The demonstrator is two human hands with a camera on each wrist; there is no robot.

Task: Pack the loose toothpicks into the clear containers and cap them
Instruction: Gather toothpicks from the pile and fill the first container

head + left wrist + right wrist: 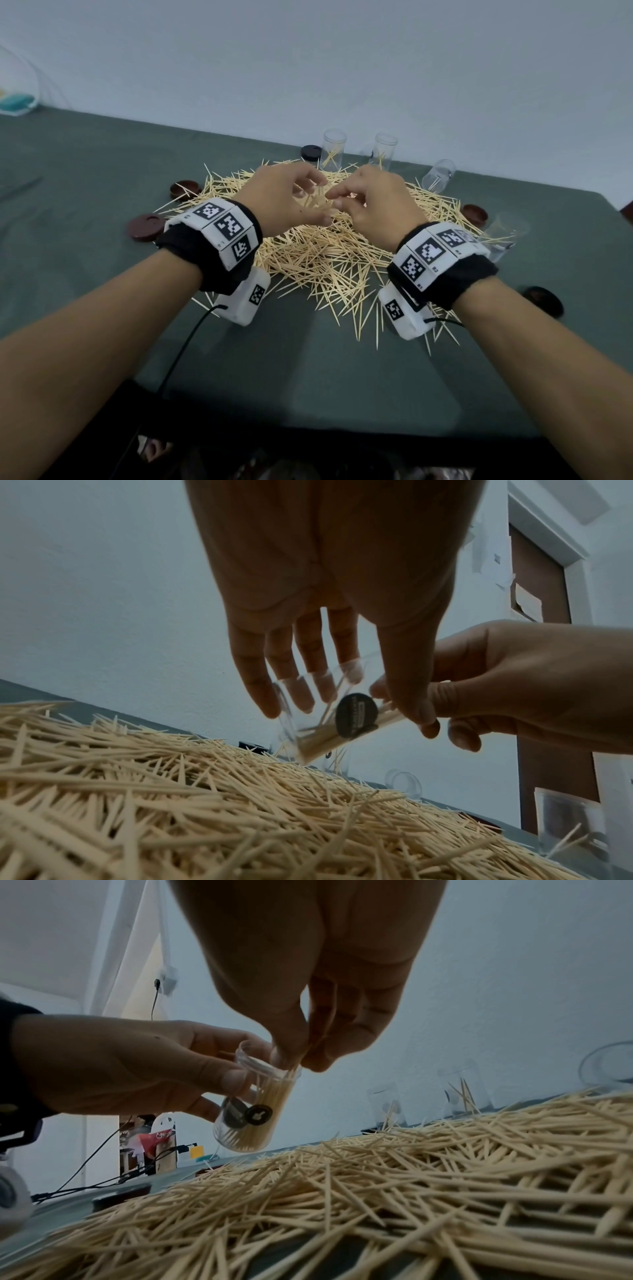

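A big pile of loose toothpicks (325, 253) covers the middle of the green table (308, 377). Above its far part my left hand (310, 200) grips a clear container (255, 1107) by its upper wall, tilted, mouth toward my right hand. The container bears round dark stickers and is partly filled with toothpicks. My right hand (304, 1056) pinches a small bunch of toothpicks at the container's mouth, their lower ends inside it. In the head view the container is mostly hidden between the two hands.
Two clear containers (333, 150) (384, 152) stand upright near the back wall, each with a few toothpicks. Another (439, 174) lies tilted at the back right, and one (503, 236) stands at the right. Brown caps (185, 189) (145, 227) (474, 214) and black caps (311, 152) (543, 299) ring the pile.
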